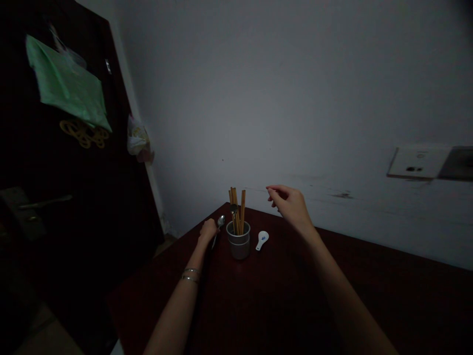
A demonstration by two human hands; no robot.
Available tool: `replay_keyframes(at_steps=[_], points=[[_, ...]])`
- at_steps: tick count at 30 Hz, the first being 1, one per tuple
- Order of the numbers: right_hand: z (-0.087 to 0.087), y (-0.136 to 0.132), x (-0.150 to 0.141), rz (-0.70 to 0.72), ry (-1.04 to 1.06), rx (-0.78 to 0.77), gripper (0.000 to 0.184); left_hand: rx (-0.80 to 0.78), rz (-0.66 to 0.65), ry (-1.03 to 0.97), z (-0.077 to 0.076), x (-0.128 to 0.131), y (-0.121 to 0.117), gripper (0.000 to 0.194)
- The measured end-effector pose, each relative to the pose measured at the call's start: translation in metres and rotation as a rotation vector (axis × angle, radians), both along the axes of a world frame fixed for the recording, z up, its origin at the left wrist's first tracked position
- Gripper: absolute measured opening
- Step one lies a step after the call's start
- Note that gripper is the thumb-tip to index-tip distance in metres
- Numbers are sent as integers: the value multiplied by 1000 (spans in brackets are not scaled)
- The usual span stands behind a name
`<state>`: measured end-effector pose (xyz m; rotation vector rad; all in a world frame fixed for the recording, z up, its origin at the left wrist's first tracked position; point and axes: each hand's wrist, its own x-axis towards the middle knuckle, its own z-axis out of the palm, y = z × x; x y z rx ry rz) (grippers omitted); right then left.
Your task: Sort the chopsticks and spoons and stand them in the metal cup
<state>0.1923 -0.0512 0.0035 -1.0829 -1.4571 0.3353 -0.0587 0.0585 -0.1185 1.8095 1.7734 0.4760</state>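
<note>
On the dark red tabletop, a grey metal cup (239,245) stands upright. Several wooden chopsticks (243,209) and a dark round-headed utensil (234,209) lean inside it. My left hand (209,230) is just left of the cup, its fingers curled onto a metal spoon (220,221) whose bowl points up and away; the fingertips are partly hidden. To the right of the cup lies a white soup spoon (262,238) with a blue mark. My right hand (290,203) is raised above the table, right of the chopsticks, fingers loosely bent and apart with nothing visible in them.
A pale wall (281,108) rises behind the table (251,305), with a socket plate (419,162) at right. At left is a dark door (111,192) with a handle (46,201) and a hanging green cloth (70,84). A plastic bag (137,138) hangs beside it.
</note>
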Motion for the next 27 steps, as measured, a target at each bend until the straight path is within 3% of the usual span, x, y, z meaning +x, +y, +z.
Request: replay_keyframes(at_steps=[3,10,27], points=[[-1,2,2,9,-16,-11,32,129,138,223,-5,5,1,25],[-9,12,7,-2,-76,1,30,216,154,419,-13,12,1,24],[-29,29,0,-26,-287,-111,27,202,164,408,-8,1,4,26]])
